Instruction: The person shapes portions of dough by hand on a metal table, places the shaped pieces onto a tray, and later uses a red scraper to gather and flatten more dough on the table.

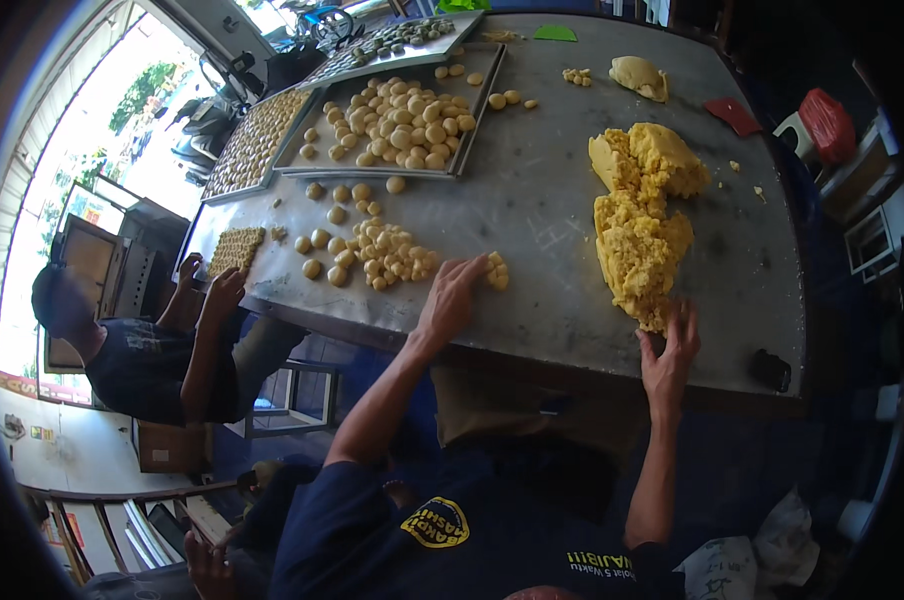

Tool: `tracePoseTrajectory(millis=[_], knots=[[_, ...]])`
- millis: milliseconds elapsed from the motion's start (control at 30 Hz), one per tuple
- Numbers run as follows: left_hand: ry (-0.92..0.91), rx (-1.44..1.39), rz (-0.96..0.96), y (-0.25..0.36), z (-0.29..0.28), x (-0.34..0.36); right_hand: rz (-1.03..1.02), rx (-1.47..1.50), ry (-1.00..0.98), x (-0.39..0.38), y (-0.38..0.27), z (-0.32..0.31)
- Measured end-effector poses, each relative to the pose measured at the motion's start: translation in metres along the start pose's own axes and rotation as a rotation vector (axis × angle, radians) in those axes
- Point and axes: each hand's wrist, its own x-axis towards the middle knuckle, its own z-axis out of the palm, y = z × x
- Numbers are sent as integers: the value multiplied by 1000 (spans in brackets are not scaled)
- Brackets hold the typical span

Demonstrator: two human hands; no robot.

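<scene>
My left hand (455,297) lies low over the table near its front edge, fingers stretched out, its fingertips touching a small cluster of yellow dough pieces (497,271). Just left of it is a heap of small dough lumps (387,252). On the right, my right hand (671,357) reaches the near tip of a large crumbly yellow mass (644,245), thumb and fingers apart at its edge. A second, smoother yellow chunk (672,158) adjoins the mass at the far side. No held piece shows in either hand.
Round dough balls (397,120) fill a metal tray (292,171) at far left, with more trays beyond. Pale dough (639,78), a red scraper (734,115) and a green scraper (555,33) lie farther back. A co-worker (162,350) sits left, hands at a yellow block (236,250).
</scene>
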Motion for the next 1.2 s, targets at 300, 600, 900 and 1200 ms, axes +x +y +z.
tracePoseTrajectory(millis=[300,600,900,1200], knots=[[176,-277,-153,42,8,0,396,389,-434,68,27,-19],[-10,60,137,85,39,30,-54,-58,-82,11,17,-1],[-10,388,429,84,98,50,96,266,-41,22,24,-10],[1,259,359,79,89,53,-96,6,-358,62,22,-44]])
